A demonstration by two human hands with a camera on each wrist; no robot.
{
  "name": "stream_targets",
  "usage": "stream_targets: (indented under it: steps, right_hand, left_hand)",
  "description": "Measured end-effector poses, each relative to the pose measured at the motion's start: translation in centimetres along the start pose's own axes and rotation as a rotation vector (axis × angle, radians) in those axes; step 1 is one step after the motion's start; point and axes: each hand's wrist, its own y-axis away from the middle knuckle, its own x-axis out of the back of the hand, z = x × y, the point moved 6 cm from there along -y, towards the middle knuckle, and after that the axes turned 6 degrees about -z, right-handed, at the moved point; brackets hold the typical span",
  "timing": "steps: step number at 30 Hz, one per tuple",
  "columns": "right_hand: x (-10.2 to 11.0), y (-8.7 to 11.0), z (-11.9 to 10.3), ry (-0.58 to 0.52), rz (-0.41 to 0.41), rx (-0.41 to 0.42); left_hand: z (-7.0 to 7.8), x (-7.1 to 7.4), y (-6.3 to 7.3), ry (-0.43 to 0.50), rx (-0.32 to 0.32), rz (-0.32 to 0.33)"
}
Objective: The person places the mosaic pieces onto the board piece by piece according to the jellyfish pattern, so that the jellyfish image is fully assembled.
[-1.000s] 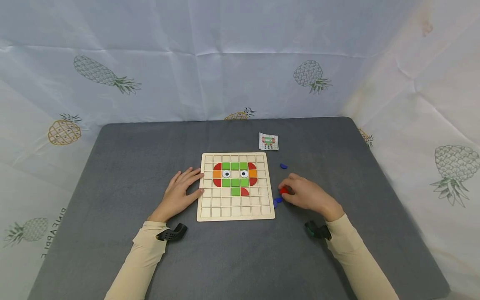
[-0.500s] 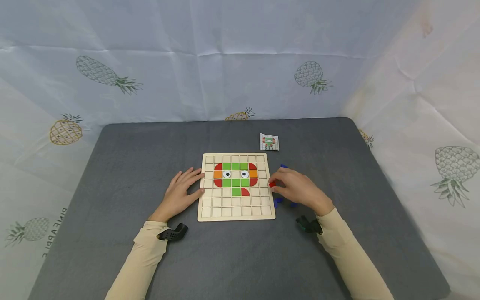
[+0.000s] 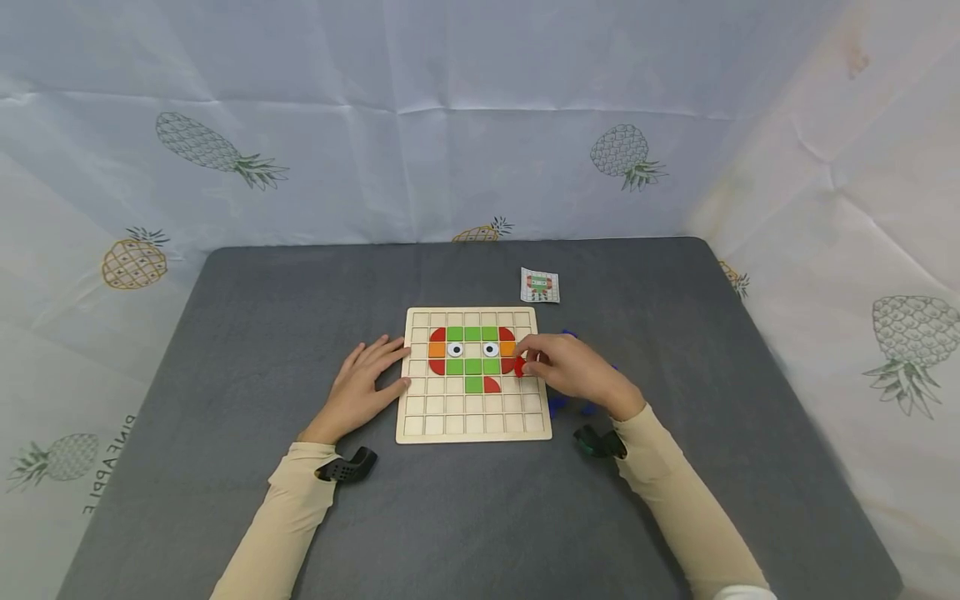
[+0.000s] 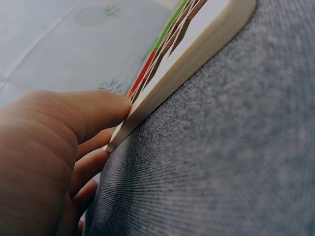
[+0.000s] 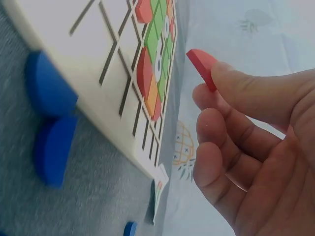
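A square wooden grid board (image 3: pixel 465 427) lies on the table. Green, red and orange tiles and two eye tiles fill part of its grid, with a green square (image 3: pixel 474 384) and a red quarter-round tile (image 3: pixel 492 384) beneath the main block. My left hand (image 3: pixel 352 393) rests at the board's left edge, fingers extended; in the left wrist view the thumb (image 4: pixel 106 110) touches that edge. Between thumb and forefinger, my right hand (image 3: pixel 576 372) pinches a red tile with a curved side (image 5: pixel 201 64). It is held above the board's right part, close to the tile block.
Several blue curved tiles (image 5: pixel 51 83) lie on the table (image 3: pixel 465 517) along the board's right side, partly under the right hand. Behind the board is a small pattern card (image 3: pixel 540 285). Pineapple-print cloth (image 3: pixel 480 167) hangs behind the table.
My right hand has carried the red tile left, from the table right of the board to above the board's right part. The left hand has stayed at the left edge.
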Motion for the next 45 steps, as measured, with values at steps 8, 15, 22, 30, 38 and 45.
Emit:
stream_targets:
  steps: [8,15,22,30,38,45]
  right_hand:
    - [-0.7,-1.7,-1.4,-0.053,-0.04,0.015]
    - [-1.7,-3.5,-2.3,-0.112,-0.049,0.079]
    - [-3.0,-4.8,-3.3,-0.134,-0.084,0.079]
    - [-4.3,-6.2,-4.9,-0.123,-0.098,0.092]
    - [-5.2,-6.7,-5.1,-0.076,-0.111,0.063]
    - [-5.5,-6.8,-5.1,0.042,-0.109,0.033]
  left_hand:
    - [0.0,0.1,0.0,-0.002,-0.004,0.003]
    - [0.0,0.0,0.0,-0.002,0.0,-0.002]
    - [0.0,0.0,0.0,-0.001,0.001,-0.005]
    - [-0.1,-0.1,0.1,-0.003,0.011,-0.001]
    - [-0.1,-0.1,0.0,0.0,0.01,-0.001]
    - [-0.1,0.1,0.0,0.007,0.009,-0.003]
